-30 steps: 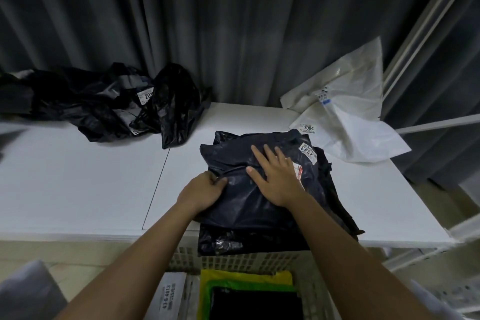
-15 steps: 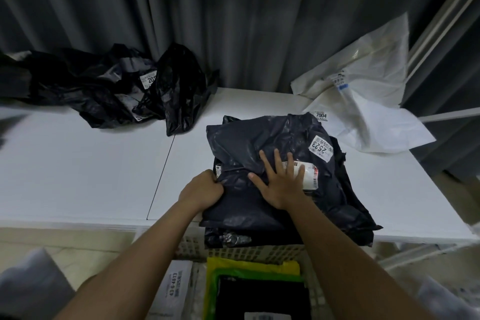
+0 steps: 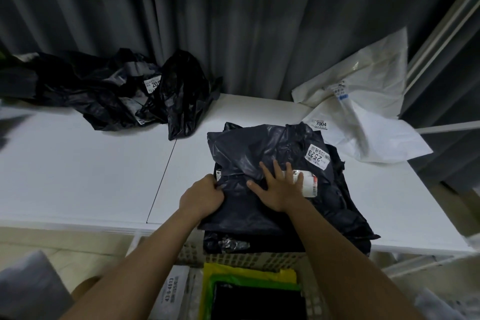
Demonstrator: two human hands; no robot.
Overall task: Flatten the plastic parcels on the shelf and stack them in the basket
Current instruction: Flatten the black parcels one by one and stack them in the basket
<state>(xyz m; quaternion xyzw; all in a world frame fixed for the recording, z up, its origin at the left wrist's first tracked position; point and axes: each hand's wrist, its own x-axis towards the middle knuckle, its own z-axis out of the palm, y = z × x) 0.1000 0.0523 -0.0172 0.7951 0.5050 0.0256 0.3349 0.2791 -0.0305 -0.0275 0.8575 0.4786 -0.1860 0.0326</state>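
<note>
The right hand (image 3: 281, 189) presses flat, fingers spread, on the dark grey parcel (image 3: 275, 179). At its nine o'clock edge, the left hand (image 3: 201, 196) grips the plastic with curled fingers.

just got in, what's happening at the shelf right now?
A person is flattening a dark grey plastic parcel labelled 2523 on the white shelf. The right hand presses flat on top of it; the left hand grips its left edge. It lies on other dark parcels. The basket below already holds some. A black pile and white parcels wait behind.
</note>
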